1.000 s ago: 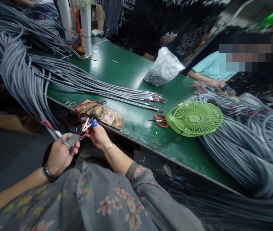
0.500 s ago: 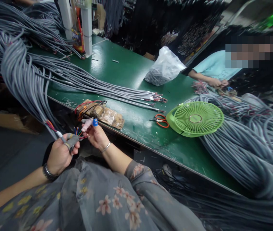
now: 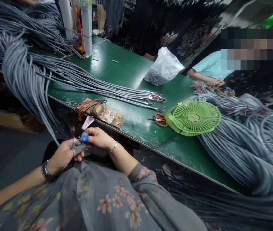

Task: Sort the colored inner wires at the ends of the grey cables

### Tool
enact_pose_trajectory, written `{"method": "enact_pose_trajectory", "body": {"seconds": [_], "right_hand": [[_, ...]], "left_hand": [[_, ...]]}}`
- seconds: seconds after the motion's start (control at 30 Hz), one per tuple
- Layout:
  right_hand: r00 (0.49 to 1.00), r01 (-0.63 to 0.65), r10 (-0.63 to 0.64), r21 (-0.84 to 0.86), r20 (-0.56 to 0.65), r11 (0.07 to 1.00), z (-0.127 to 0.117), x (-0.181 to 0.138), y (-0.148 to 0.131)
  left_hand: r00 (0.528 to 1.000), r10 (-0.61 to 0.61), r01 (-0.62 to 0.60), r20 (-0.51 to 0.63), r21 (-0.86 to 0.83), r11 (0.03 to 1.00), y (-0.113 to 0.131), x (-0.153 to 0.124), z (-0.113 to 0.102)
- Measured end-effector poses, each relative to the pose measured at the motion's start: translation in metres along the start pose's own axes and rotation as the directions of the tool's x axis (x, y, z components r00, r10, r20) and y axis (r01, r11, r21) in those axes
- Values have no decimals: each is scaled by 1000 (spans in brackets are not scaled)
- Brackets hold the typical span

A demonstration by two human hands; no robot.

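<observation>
My left hand (image 3: 65,155), with grey wrapping on its thumb and a finger, is closed around the end of a grey multi-core cable (image 3: 51,130). A reddish wire (image 3: 73,131) sticks up beside those fingers, and other red wire tips show below. Against the left fingertips, my right hand (image 3: 99,138) is closed in a pinch at the wires. It wears a blue band on the thumb, grey wrapping on one finger and a pink cover (image 3: 88,122) on another, which points away. The fingers hide most of the wires.
A taped cardboard block (image 3: 107,116) lies at the green table's (image 3: 126,73) edge. Orange-handled scissors (image 3: 160,120) and a green fan (image 3: 194,118) are to the right. Cable bundles (image 3: 90,81) spread left and right. Behind are a plastic bag (image 3: 164,67) and another person's hands (image 3: 215,82).
My right hand has come down and left onto the left fingertips, its blue-banded thumb now over the wires. The coloured wires that fanned out before are mostly covered. My left hand has lowered slightly.
</observation>
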State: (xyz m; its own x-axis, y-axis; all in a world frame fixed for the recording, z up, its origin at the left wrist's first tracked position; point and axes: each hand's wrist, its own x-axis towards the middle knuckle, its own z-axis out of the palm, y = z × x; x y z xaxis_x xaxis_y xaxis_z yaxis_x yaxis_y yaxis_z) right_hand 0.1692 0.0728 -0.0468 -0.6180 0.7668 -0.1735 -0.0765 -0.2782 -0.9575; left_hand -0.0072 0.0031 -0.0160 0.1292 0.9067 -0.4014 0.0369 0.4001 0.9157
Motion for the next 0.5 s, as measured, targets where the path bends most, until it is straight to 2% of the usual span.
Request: {"method": "enact_pose_trajectory", "body": {"seconds": [0.1, 0.17, 0.27, 0.37, 0.43, 0.5], "right_hand": [[994, 70, -61, -113, 86, 991, 1, -3, -1], [992, 106, -96, -119, 86, 987, 3, -5, 1], [991, 113, -117, -64, -62, 992, 2, -10, 6], [963, 63, -55, 22, -264, 998, -1, -17, 16], [951, 0, 28, 92, -307, 996, 1, -23, 25], [952, -22, 64, 142, -301, 990, 6, -27, 33]], "left_hand": [[987, -95, 89, 129, 47, 995, 1, 2, -1], [981, -124, 116, 151, 59, 992, 0, 2, -1], [989, -118, 119, 84, 2, 993, 0, 2, -1], [994, -106, 103, -20, -103, 989, -1, 1, 0], [992, -98, 85, -80, -154, 984, -2, 1, 1], [989, -81, 58, -125, -180, 982, -3, 2, 3]]}}
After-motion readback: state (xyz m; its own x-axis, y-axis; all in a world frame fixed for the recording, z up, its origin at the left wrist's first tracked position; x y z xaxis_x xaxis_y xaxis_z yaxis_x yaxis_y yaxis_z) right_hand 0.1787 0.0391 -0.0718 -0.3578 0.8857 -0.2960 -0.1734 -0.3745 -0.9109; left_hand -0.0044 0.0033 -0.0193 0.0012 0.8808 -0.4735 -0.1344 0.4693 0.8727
